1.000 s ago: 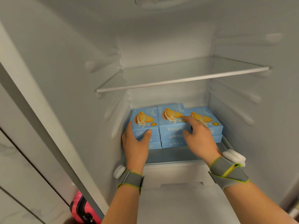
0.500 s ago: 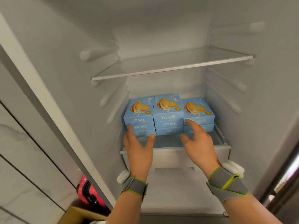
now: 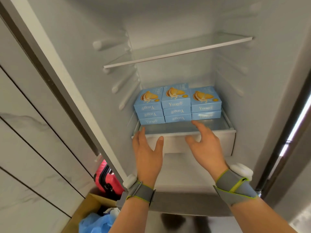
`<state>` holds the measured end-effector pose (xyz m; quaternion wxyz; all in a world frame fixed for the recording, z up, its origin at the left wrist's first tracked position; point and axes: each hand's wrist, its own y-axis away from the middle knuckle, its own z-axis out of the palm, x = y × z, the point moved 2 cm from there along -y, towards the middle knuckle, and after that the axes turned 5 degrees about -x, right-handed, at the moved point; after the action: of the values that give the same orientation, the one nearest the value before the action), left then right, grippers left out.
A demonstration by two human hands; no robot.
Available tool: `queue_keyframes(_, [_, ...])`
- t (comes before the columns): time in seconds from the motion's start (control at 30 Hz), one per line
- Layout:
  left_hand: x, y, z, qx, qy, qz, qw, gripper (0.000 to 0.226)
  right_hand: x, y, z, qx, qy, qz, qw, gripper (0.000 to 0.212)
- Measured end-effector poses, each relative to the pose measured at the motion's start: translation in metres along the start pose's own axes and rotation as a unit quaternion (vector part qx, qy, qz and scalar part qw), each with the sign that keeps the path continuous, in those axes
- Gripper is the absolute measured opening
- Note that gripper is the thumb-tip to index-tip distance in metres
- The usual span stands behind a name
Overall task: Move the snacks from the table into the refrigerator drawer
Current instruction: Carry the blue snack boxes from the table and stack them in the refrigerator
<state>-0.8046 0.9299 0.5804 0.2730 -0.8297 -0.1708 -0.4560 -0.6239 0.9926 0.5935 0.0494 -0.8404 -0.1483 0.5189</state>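
Neither grip holds anything: left grip and right grip are spread open just before the drawer. Snack boxes, flat blue cardboard, sit stacked at its back in three piles. Loading looks finished; next, I think, comes pushing the smooth white plastic drawer shut, evenly with both palms.

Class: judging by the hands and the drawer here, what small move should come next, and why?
Probably lay both palms on the drawer front and push it in. The left hand and right hand are open and empty at its front edge, and the blue snack boxes already sit stacked in three piles at the back.
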Motion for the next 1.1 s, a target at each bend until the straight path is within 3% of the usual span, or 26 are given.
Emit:
queue_keyframes(0.53, [-0.049,0.067,-0.069,-0.088,0.049,0.02,0.995,0.064,-0.037,0.121,0.047,0.038,0.066,0.067,0.995,0.056])
queue_keyframes(0.73, [-0.086,0.133,-0.09,-0.168,0.053,0.001,0.984,0.06,-0.036,0.205,0.076,0.02,0.103,0.128,0.986,0.057])
queue_keyframes(1.1, [-0.033,0.203,-0.085,-0.258,0.099,0.062,0.959,0.058,-0.054,0.307,0.011,0.13,0.138,0.187,0.964,0.056])
